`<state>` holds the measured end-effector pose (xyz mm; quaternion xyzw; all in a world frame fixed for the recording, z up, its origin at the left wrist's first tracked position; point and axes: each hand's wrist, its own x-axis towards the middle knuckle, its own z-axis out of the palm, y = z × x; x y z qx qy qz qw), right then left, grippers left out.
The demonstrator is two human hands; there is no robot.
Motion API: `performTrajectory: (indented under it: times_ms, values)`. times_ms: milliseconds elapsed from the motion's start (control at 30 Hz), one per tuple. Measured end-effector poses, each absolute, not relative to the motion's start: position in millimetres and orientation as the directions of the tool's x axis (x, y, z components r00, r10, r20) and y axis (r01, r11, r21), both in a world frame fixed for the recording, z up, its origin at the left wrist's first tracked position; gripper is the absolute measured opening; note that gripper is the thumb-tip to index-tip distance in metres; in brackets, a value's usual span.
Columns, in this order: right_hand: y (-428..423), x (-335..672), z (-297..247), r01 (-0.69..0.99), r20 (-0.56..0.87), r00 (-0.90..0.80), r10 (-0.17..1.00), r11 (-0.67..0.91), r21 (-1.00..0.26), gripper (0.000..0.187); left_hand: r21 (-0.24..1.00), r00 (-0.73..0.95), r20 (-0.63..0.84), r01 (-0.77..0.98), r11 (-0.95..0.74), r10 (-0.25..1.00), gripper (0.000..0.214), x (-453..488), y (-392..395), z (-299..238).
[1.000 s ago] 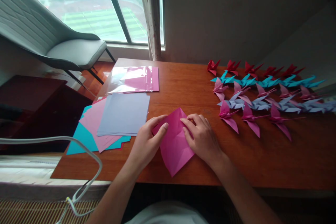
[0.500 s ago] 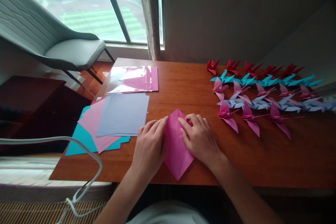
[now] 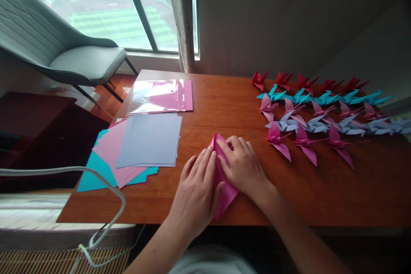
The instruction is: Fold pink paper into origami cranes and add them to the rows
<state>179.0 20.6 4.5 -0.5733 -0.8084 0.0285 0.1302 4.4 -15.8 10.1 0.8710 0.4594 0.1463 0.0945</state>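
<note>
A magenta folded paper (image 3: pixel 224 192) lies near the front edge of the wooden table (image 3: pixel 224 102), mostly covered by both hands. My left hand (image 3: pixel 197 190) lies flat on its left half, fingers stretched out and together, pressing it down. My right hand (image 3: pixel 244 167) rests on its right half with the fingers curled over the upper tip. Only the top point and the lower right corner of the paper show.
A stack of flat paper sheets (image 3: pixel 147 139), lilac over pink and teal, lies to the left, with a clear plastic sleeve of pink paper (image 3: pixel 162 96) behind it. Rows of several folded paper cranes (image 3: pixel 317 115) fill the right. A grey chair (image 3: pixel 64 51) and white cable (image 3: pixel 105 188) are at left.
The left hand has slid right over the paper, folding the left flap inward so the shape is narrower. The right hand stayed on the upper right part.
</note>
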Motion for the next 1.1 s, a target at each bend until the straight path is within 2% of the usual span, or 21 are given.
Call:
performTrajectory:
  times_ms: [300, 500, 1100]
  values:
    - [27.3, 175.7, 5.0, 0.926, 0.164, -0.315, 0.935, 0.340, -0.162, 0.050, 0.236, 0.594, 0.115, 0.762, -0.603, 0.796, 0.074, 0.4, -18.4, 6.2]
    - [28.0, 174.6, 5.1, 0.928, 0.175, -0.316, 0.932, 0.342, -0.149, 0.044, 0.209, 0.621, 0.108, 0.749, -0.629, 0.776, 0.073, -1.6, -16.5, 6.0]
    - [26.5, 174.7, 5.6, 0.929, 0.156, -0.316, 0.936, 0.338, -0.148, 0.044, 0.254, 0.631, 0.079, 0.736, -0.627, 0.772, 0.076, -2.0, -15.6, 7.7]
